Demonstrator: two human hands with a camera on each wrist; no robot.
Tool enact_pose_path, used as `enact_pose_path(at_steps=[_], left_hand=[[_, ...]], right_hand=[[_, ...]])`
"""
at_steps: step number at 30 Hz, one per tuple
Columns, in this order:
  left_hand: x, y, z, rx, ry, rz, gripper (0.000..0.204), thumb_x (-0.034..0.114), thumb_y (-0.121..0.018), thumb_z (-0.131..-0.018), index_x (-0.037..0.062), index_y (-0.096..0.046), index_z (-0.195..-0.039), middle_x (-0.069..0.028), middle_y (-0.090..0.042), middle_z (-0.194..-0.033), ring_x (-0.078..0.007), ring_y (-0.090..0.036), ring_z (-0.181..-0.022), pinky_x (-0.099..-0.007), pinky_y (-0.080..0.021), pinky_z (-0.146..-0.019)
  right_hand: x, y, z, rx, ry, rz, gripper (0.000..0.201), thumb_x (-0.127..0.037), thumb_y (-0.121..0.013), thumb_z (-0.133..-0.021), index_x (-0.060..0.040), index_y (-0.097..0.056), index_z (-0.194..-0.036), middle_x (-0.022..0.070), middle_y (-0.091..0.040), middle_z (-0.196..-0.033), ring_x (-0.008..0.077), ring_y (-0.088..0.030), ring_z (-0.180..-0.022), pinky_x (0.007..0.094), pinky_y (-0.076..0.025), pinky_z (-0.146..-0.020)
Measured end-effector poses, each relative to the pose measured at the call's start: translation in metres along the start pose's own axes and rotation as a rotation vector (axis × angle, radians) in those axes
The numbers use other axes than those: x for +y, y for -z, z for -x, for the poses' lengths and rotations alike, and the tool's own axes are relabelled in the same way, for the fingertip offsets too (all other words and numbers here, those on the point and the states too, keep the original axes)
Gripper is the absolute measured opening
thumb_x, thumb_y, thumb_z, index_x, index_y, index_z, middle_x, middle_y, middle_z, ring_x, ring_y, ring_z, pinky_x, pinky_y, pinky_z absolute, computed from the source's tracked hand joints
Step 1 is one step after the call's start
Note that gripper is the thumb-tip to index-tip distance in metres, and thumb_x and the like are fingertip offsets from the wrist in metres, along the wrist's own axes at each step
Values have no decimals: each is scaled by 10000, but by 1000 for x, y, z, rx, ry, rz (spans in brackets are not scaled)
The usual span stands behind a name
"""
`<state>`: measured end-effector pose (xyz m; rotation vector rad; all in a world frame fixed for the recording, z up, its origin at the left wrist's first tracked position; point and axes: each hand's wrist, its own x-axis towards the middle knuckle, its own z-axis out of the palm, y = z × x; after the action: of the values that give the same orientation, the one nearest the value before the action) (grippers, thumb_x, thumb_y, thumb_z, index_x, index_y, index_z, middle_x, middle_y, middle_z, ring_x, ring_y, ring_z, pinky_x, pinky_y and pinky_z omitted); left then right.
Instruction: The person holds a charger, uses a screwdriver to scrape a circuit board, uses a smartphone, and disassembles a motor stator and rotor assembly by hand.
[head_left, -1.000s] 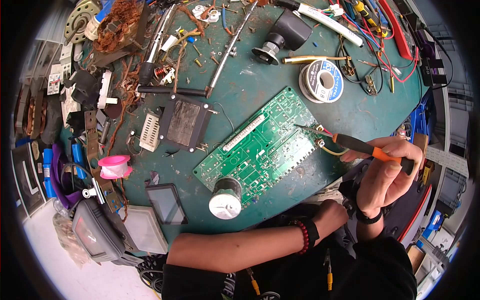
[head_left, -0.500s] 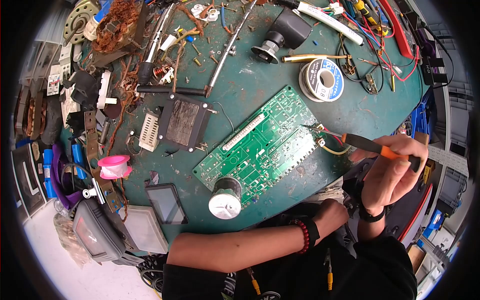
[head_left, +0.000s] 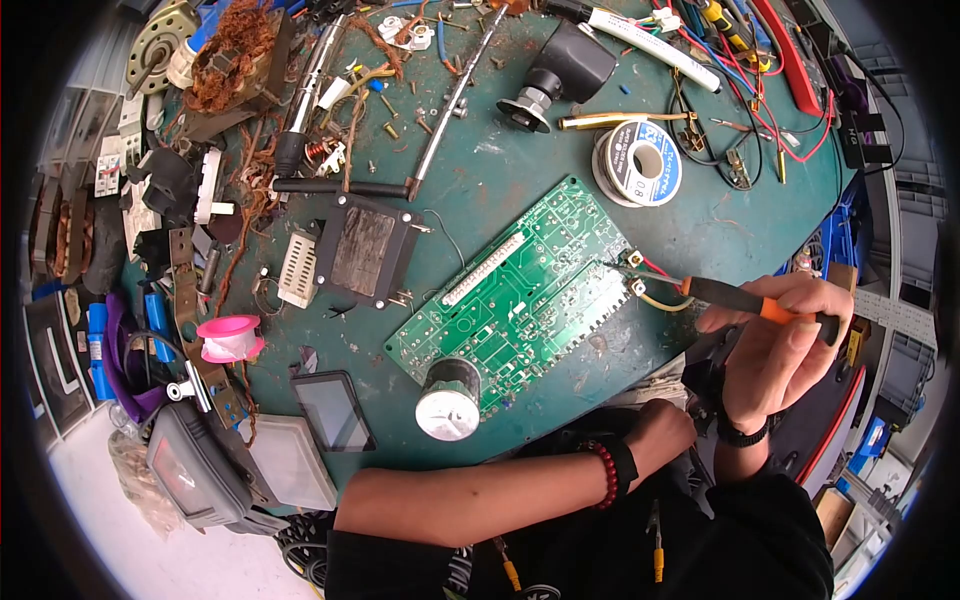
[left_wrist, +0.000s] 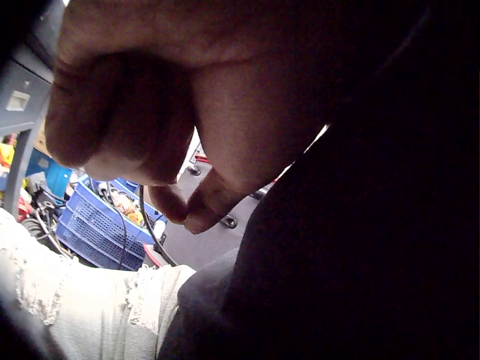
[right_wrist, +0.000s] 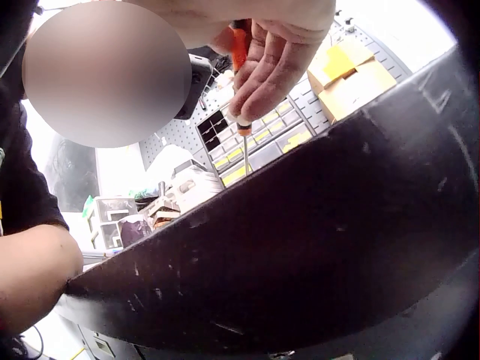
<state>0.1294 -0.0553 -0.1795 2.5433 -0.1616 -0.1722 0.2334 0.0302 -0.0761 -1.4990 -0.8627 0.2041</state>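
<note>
From the left wrist I see the left hand [left_wrist: 157,105], loosely curled and in shadow, above frayed pale fabric [left_wrist: 101,300]. Beyond it I make out a filled blue basket [left_wrist: 97,234]; dark cloth [left_wrist: 352,255] covers the right side.

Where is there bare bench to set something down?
In the head view, bare bench lies between solder spool and screwdriver, and between black fixture and circuit board. Crowded: left, around the pink spool; top right, around the white tube.

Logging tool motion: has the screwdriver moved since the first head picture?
Yes: against the green circuit board, the screwdriver has shifted right in the head view, its tip now nearer the terminals at the board's edge.
</note>
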Motion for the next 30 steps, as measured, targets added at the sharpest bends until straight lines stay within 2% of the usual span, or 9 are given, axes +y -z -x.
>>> enact_pose_path(at_steps=[2, 4, 6, 11, 16, 19, 30], left_hand=[[-1, 0, 0, 26, -11, -19, 110, 171, -648, -773, 226, -697, -691, 91, -637, -642, -109, -655, -644, -296, -413, -480], [-3, -1, 1, 24, -44, -1, 109, 152, -620, -785, 196, -629, -685, 69, -599, -623, -77, -632, -601, -265, -407, -482], [-2, -2, 0, 30, -29, -4, 103, 162, -636, -773, 212, -663, -687, 80, -616, -629, -94, -644, -621, -282, -408, -479], [-1, 4, 1, 20, 12, -17, 87, 178, -661, -753, 226, -697, -690, 90, -632, -637, -112, -657, -646, -299, -409, -475], [-3, 6, 1, -46, -57, -34, 80, 174, -663, -752, 230, -690, -702, 91, -631, -657, -105, -657, -660, -294, -411, -475], [-4, 5, 3, 17, -47, -43, 104, 161, -621, -790, 206, -642, -699, 86, -585, -625, -75, -631, -618, -265, -402, -504], [-4, 2, 2, 12, -32, -13, 89, 160, -614, -791, 180, -650, -713, 57, -610, -637, -95, -636, -607, -275, -412, -494]], right_hand=[[1, 2, -1, -40, 10, 18, 351, -320, -521, -992, -2, -380, -1043, 217, -596, -801, 231, -620, -564, 314, -537, -543], [1, 3, -1, -80, 18, 34, 354, -322, -518, -994, -1, -378, -1049, 220, -594, -812, 232, -618, -562, 324, -544, -541], [1, 3, -1, -108, 22, 30, 352, -320, -516, -996, 0, -379, -1050, 221, -592, -823, 233, -618, -563, 328, -545, -542], [3, 0, 1, -75, 32, 25, 352, -318, -522, -995, 0, -378, -1043, 225, -590, -826, 238, -621, -568, 317, -538, -551], [1, -1, 1, -74, 20, 31, 362, -325, -529, -989, 2, -382, -1037, 220, -583, -823, 236, -616, -566, 317, -536, -544], [0, 0, 0, -65, -2, 37, 364, -330, -528, -986, 3, -387, -1031, 210, -578, -817, 232, -609, -556, 316, -532, -536], [-5, 4, -1, -90, -44, 49, 333, -316, -500, -992, -2, -392, -1017, 192, -558, -781, 206, -591, -531, 290, -520, -506]])
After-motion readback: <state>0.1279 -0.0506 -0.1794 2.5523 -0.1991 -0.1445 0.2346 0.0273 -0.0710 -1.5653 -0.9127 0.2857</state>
